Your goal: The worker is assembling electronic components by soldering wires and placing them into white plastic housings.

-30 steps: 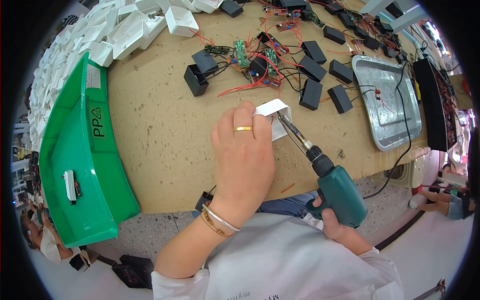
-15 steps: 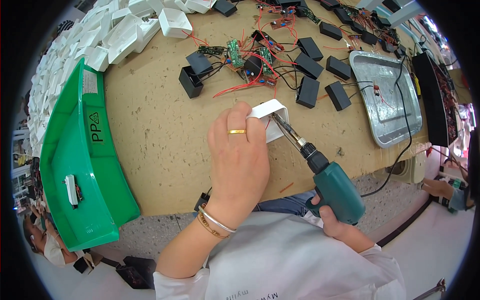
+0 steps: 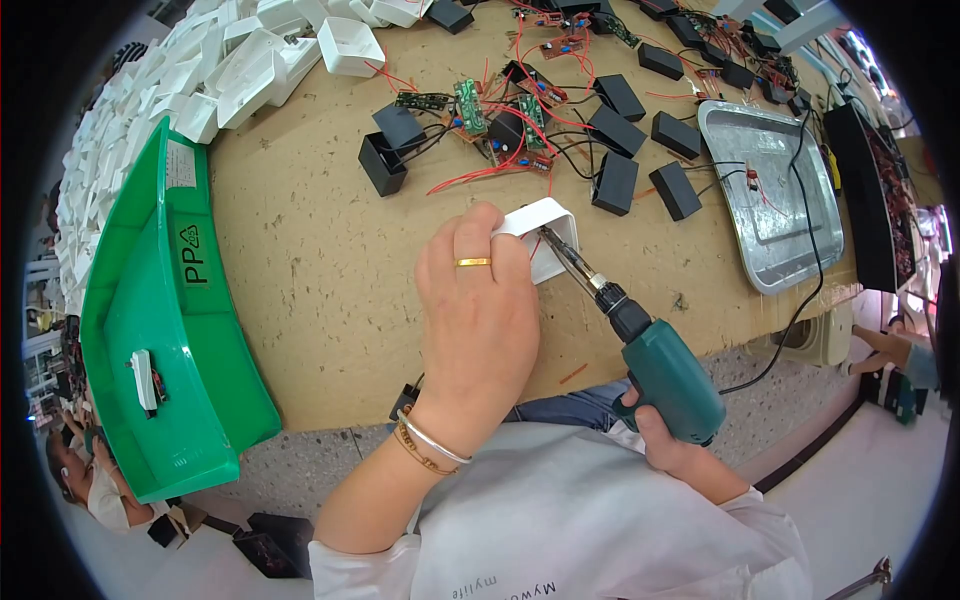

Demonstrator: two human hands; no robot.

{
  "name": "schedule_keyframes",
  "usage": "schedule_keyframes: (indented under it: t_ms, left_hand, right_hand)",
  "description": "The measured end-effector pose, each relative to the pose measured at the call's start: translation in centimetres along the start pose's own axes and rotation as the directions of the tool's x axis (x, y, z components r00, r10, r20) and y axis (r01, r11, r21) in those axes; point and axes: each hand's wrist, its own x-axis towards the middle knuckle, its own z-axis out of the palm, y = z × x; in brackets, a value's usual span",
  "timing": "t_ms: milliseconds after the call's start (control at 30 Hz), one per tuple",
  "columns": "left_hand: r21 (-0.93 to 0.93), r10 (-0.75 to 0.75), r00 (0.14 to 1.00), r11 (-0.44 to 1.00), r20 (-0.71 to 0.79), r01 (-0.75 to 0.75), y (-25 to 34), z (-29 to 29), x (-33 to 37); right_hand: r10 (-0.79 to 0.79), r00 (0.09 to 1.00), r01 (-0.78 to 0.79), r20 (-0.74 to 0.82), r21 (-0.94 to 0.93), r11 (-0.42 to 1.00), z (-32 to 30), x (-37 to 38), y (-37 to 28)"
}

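My left hand point(image 3: 478, 300) is closed around one side of a small white open plastic housing point(image 3: 541, 215), held just above the table. Inside the housing a thin red wire shows. A green pistol-shaped power screwdriver point(image 3: 672, 385) with a black collar is gripped in my right hand point(image 3: 660, 435). Its metal bit points up and to the left, and the tip is inside the housing. What the tip touches there is too small to make out.
A green bin point(image 3: 130, 300) at the left holds one white assembled piece point(image 3: 146, 382). White housings point(image 3: 245, 75) are heaped at the far left. Black boxes point(image 3: 615, 183) with wired circuit boards point(image 3: 468, 107) lie ahead. A metal tray point(image 3: 790, 240) sits right, a black cord point(image 3: 803, 180) crossing it.
The screwdriver's body has shifted slightly left and up, its bit still inside the housing. My left hand and the housing are nearly still. A person at the far right has moved.
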Motion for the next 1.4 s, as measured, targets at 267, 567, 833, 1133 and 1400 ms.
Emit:
schedule_keyframes:
  t_ms: [267, 567, 833, 1133, 1400]
  left_hand:
    - [-0.014, 0.006, 1.0, 1.0, 0.022, -0.006, -0.1, -0.2, -0.1]
    - [-0.016, 0.016, 1.0, 1.0, -0.009, -0.017, -0.2, 0.1, -0.1]
    - [-0.022, 0.005, 1.0, 1.0, 0.002, -0.005, -0.1, 0.0, -0.1]
    - [-0.015, 0.006, 1.0, 1.0, 0.0, -0.006, -0.2, -0.1, 0.0]
    - [-0.008, 0.006, 1.0, 1.0, -0.002, -0.006, -0.2, 0.0, 0.0]
  right_hand:
    - [0.028, 1.0, -0.028, 0.01, 0.02, 0.999, -0.1, 0.2, -0.3]
    - [0.059, 0.998, -0.059, 0.007, 0.019, 0.998, -0.1, 0.0, -0.2]
    - [0.066, 0.998, -0.066, 0.001, 0.005, 0.998, -0.1, -0.1, 0.1]
    - [-0.011, 1.0, 0.011, 0.008, 0.017, 1.0, -0.4, -0.5, 0.8]
    - [-0.049, 0.998, 0.046, 0.036, 0.072, 0.996, -0.9, -1.2, 1.7]
